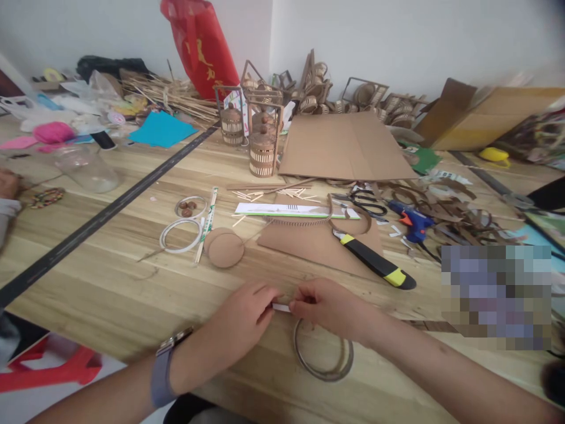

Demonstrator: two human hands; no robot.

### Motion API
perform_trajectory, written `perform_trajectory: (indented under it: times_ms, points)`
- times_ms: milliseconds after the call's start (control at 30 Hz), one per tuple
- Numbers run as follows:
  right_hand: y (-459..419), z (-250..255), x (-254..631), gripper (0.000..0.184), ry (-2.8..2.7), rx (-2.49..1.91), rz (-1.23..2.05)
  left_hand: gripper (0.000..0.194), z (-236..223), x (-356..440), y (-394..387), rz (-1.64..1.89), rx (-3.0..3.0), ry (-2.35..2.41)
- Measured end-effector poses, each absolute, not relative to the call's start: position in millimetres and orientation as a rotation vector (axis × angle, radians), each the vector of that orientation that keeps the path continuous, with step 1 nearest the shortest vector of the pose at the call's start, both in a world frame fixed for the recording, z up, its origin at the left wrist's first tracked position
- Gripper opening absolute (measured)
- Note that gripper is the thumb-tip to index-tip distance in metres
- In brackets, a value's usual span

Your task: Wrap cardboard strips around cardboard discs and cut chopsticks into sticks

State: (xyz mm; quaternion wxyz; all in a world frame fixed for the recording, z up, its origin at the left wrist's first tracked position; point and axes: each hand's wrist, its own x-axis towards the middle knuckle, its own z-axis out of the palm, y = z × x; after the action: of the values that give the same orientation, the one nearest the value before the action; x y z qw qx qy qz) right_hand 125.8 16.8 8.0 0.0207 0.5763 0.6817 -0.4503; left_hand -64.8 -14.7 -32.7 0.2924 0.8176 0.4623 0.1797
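A small white strip (pixel 281 307) is pinched between my two hands near the front of the table. My left hand (pixel 247 312), below a wrist with a purple watch strap (pixel 163 377), closes its fingertips on the strip's left end. My right hand (pixel 326 307) pinches the right end between thumb and fingers. Just below my right hand lies a thin grey-brown ring (pixel 324 377), its upper part partly hidden by that hand. Ahead are a black and yellow utility knife (pixel 375 261), a piece of cardboard (pixel 291 241) and overlapping round cardboard discs (pixel 225 247).
White rings (pixel 180 235), dark beads (pixel 188 207) and scissors (pixel 368 202) lie farther ahead. A blue glue gun (pixel 412 221) sits right, near brown scraps. Small lantern-like models (pixel 262 153) stand behind, beside a cardboard sheet (pixel 344 144). Another person's hand (pixel 9 184) shows at far left.
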Motion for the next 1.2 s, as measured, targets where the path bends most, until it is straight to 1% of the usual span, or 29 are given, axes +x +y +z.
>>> perform_trajectory:
  times_ms: [100,467,667,1200]
  points:
    - [16.6,7.4,124.5,0.026,2.123,1.791,-1.342,0.024,-33.6,-65.9,-14.1,0.467,2.190,1.241]
    - [13.0,2.5,124.6,0.024,2.181,1.800,-1.228,0.020,-33.5,-66.3,-14.8,0.478,2.196,1.269]
    - [10.1,0.1,125.6,0.023,2.217,1.809,-1.207,0.020,-35.5,-66.4,-13.8,0.530,2.192,1.235]
    - [7.2,-0.7,125.4,0.024,2.227,1.856,-1.202,0.020,-35.4,-66.1,-14.0,0.507,2.200,1.259]
